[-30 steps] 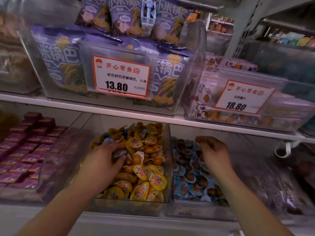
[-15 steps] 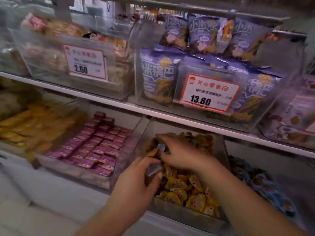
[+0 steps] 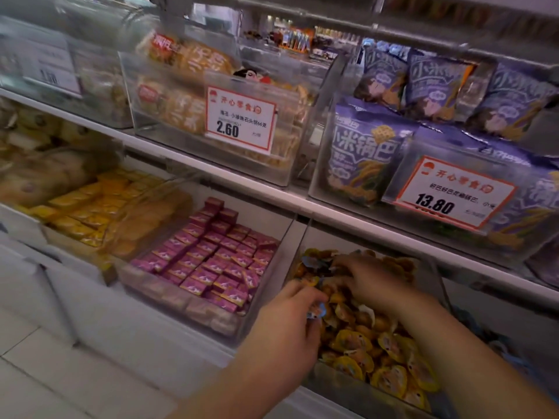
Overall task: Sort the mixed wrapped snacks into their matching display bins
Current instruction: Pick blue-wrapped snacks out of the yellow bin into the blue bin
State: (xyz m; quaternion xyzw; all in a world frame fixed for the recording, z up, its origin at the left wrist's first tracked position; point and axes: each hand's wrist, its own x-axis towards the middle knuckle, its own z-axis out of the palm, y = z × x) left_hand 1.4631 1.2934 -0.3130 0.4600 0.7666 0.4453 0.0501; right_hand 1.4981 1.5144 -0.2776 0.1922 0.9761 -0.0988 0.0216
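a small blue-wrapped snack cup sits pinched at the fingertips of the left hand, poking out just past the curled fingers at the near left edge of the clear plastic bin of yellow-wrapped snack cups. the left hand's fingers are bent round the blue piece, thumb side toward the bin. a little farther back in the same bin, the right hand lies palm down on the heap with its fingers curled into the yellow wrappers; blur hides whether it has hold of one, so i cannot tell. another bit of blue wrapper shows among the yellow ones near the bin's far left corner, just beyond the right hand's fingertips.

the two hands are close but apart, the left nearer the camera and lower. the bin's clear left wall rises just beside the left hand, and beyond it lies the neighbouring clear bin of small purple-pink boxes. farther left is a bin of yellow flat packets. the white shelf edge runs overhead, carrying bins with a price card marked 2.60 and one marked 13.80 before purple snack bags. pale floor lies open at lower left.
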